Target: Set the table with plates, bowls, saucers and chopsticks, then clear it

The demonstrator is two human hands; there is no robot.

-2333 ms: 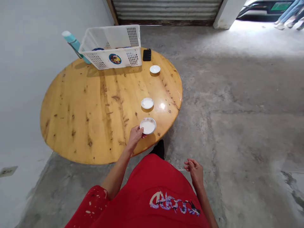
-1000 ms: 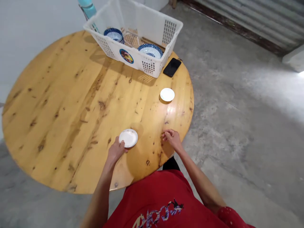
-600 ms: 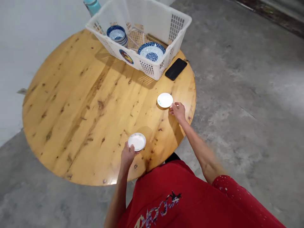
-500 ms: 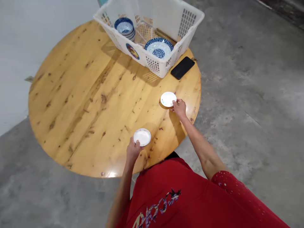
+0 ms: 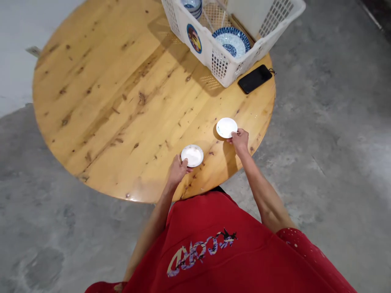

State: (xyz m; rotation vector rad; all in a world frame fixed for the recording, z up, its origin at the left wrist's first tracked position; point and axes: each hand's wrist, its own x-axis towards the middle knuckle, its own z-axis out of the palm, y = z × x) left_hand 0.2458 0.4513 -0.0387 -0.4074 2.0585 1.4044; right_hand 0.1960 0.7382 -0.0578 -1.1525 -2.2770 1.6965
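Observation:
My left hand [image 5: 179,169] grips a small white dish [image 5: 192,155] by its near left rim, thumb on top and fingers beneath. Another small white dish [image 5: 226,127] is pinched at its right edge by my right hand [image 5: 240,139]. Both dishes are held face up just over the near right part of the round wooden table [image 5: 100,101], apart from each other. The right one casts a shadow on the wood.
A white plastic basket [image 5: 210,51] stands at the table's far right, holding blue-and-white bowls [image 5: 195,7] and a patterned blue-and-white dish [image 5: 233,40]. Beside it lies a black phone [image 5: 255,79] near the table edge. Grey floor [image 5: 320,142] surrounds the table.
The camera view has shifted, so the basket and phone appear farther right and higher. My left hand has brought its dish farther from my body, nearer the right one. Both hands keep their dishes.

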